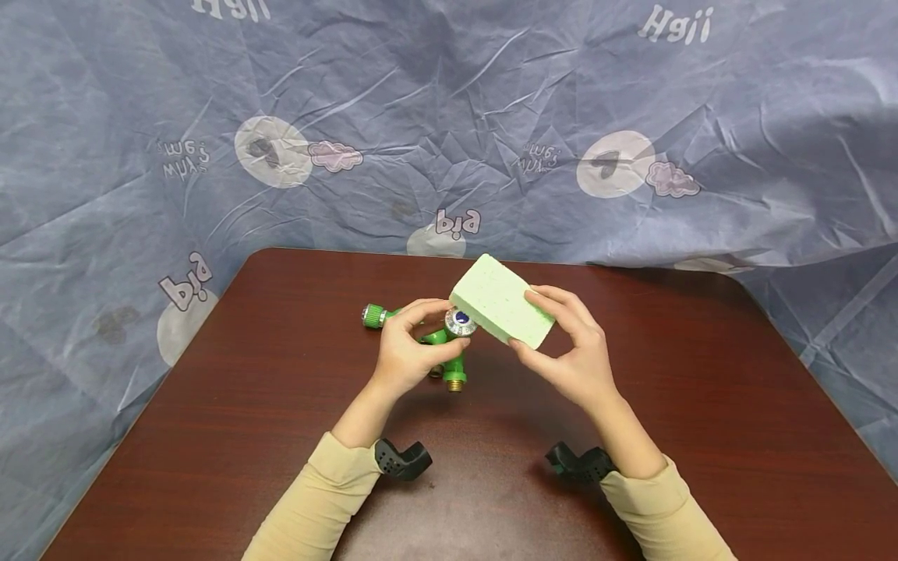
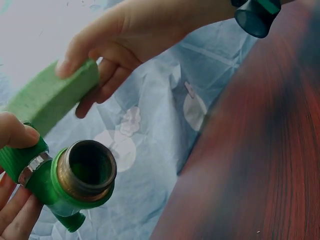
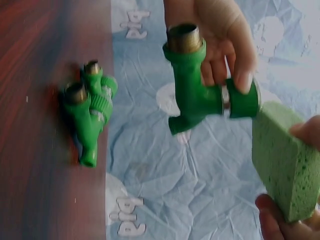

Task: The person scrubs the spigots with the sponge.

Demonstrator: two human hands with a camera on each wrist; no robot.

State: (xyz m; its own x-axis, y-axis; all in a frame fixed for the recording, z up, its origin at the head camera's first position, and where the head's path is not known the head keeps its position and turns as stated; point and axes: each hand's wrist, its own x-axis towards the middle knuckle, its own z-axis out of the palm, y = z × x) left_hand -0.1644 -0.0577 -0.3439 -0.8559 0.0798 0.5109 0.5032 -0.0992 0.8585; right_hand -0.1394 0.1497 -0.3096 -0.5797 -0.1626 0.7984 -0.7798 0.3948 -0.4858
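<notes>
Held above the table, a green faucet (image 1: 454, 366) with a brass threaded end is in my left hand (image 1: 407, 351), thumb and fingers round its ribbed knob. The right wrist view shows this faucet (image 3: 190, 90) side-on, spout downward. My right hand (image 1: 571, 343) grips a pale green sponge (image 1: 494, 300) by its edges, thumb on one side and fingers on the other. One sponge corner meets the knob's end, at least very close to it. In the left wrist view the sponge (image 2: 55, 92) lies behind the knob.
Two more green faucets (image 3: 87, 120) lie side by side on the dark wooden table (image 1: 281, 405); in the head view a green knob (image 1: 374, 315) of one shows left of my left hand. Behind the table hangs a wrinkled blue printed cloth (image 1: 449, 140).
</notes>
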